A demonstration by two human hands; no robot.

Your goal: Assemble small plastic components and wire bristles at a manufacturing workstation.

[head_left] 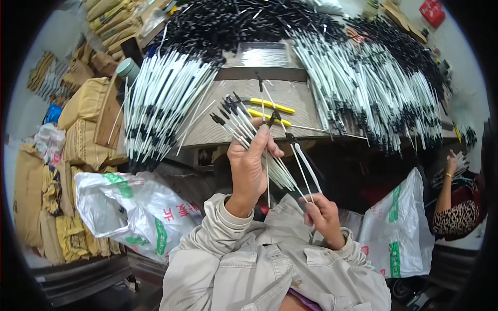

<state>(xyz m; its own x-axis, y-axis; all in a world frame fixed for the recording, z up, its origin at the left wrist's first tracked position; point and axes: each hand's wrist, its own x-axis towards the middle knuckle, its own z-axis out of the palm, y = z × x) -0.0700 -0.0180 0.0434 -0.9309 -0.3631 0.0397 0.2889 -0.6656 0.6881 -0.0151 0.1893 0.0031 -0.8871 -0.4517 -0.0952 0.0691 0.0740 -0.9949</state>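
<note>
My left hand [249, 166] is closed round a loose bundle of thin white rods with black ends [282, 176], held at a slant over my lap. Near its thumb and fingertips stands another rod with a black clip-like end [273, 119]. Lower and to the right, my right hand [322, 213] pinches the lower part of white rods [303, 165] whose black tips point up and away. Just beyond my left hand, yellow-handled pliers [272, 105] lie on the table, partly behind the rods.
Big piles of white rods with black ends lie at left [161, 98] and right [373, 88] on the table [207, 132]. Black pieces [228, 26] heap up behind. White woven sacks [129, 207] flank me. At far right, another person's hand [450, 165] holds rods.
</note>
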